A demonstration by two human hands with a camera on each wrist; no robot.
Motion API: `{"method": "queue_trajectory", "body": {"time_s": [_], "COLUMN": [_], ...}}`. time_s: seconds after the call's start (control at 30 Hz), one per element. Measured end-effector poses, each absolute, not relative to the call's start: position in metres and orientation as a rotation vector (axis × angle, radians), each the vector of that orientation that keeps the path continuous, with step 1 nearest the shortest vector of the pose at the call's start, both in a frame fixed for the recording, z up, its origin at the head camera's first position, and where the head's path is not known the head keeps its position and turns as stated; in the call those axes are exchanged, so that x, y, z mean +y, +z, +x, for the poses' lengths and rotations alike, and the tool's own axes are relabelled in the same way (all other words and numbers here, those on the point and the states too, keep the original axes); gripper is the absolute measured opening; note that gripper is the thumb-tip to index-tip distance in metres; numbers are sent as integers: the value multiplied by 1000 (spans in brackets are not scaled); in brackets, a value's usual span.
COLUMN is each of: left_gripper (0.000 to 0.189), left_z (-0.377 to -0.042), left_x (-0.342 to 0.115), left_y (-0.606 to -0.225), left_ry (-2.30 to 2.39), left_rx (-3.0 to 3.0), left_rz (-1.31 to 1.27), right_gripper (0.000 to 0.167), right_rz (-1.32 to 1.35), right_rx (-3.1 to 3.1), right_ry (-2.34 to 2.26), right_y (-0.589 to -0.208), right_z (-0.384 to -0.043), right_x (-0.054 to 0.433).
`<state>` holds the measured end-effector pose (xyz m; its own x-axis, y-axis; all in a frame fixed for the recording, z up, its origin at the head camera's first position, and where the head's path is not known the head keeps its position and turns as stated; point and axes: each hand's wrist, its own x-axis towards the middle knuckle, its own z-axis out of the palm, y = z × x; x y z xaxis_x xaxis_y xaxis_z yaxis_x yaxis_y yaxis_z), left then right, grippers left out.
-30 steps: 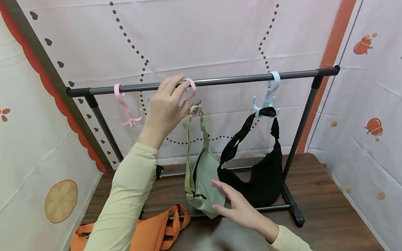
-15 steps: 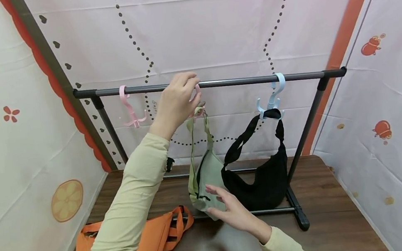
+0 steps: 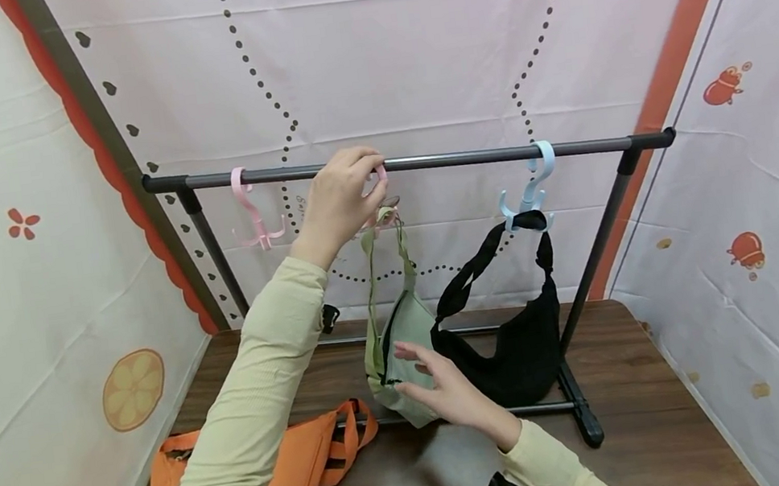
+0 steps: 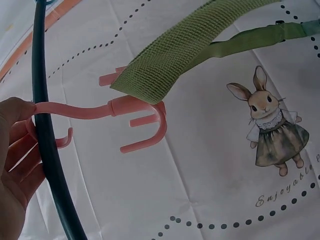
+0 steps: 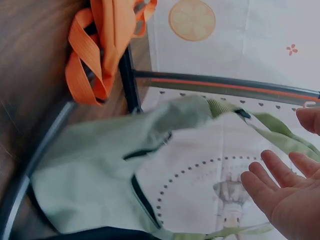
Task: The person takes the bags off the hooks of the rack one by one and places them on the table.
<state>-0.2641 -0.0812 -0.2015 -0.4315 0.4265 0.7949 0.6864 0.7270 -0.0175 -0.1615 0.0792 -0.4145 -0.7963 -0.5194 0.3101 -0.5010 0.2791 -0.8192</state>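
Note:
In the head view my left hand (image 3: 343,196) is up at the rack's top bar, thumb and fingers pinching the top curve of a pink hook (image 4: 82,110). From that hook's lower prongs hangs a pale green waist bag (image 3: 407,326) by its strap (image 4: 165,65). Beside the bag's lower half is my right hand (image 3: 451,389), fingers loosely spread and holding nothing. The right wrist view has the right hand's fingers apart from the bag's strap. To the right, a black bag (image 3: 513,357) hangs from a light blue hook (image 3: 532,185).
A black metal rack (image 3: 466,157) stands on a brown wooden table (image 3: 643,406). Another pink hook (image 3: 253,211) hangs on the bar's left part. An orange waist bag (image 3: 293,465) lies at the front left, partly behind my left sleeve. Printed cloth walls surround the table.
My left hand has moved right onto the pink hook's top and now covers more of it. My right hand has shifted slightly left, across the green bag's front. The view has shifted slightly.

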Motion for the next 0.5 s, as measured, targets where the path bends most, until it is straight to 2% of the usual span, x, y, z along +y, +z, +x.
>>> {"method": "queue_trajectory", "body": {"time_s": [0.5], "left_gripper": [20], "left_z": [-264], "left_x": [-84], "left_y": [-202], "left_ry": [-479], "left_rx": [-2065], "left_rz": [-852], "right_gripper": [41], "right_rz": [-932], "right_rx": [2892], "right_ry": [-1696], "right_y": [-362], "right_z": [-230], "right_x": [79]}}
